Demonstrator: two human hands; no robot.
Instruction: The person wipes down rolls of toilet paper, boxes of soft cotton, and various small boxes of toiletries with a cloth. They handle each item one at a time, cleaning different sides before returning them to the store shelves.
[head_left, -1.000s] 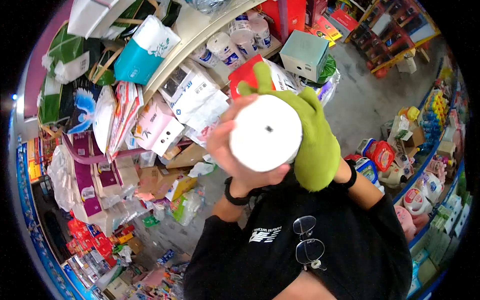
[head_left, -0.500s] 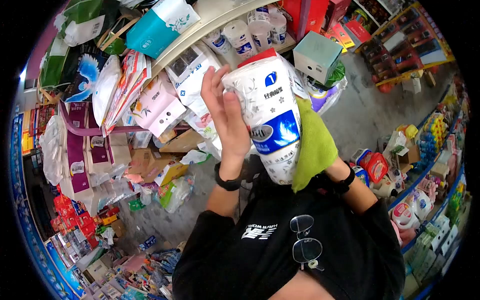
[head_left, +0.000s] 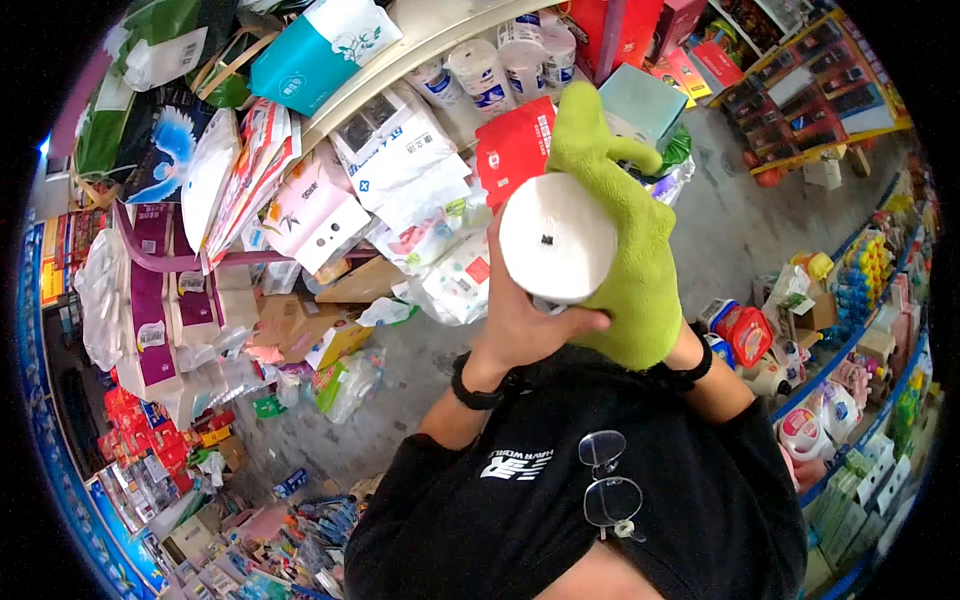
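White toilet-paper roll (head_left: pixel 557 238) sat end-on, clamped between the bare left hand (head_left: pixel 520 325) and the green-gloved right hand (head_left: pixel 625 260).

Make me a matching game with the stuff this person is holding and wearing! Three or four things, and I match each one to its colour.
Things:
1. roll
2. glove
3. wristband
4. pack behind the roll

Colours:
A. black
B. red
C. white
D. green

Pairs: 1-C, 2-D, 3-A, 4-B.

The left hand is bare and grips the roll from below; the right hand wears the glove and holds the roll's side.
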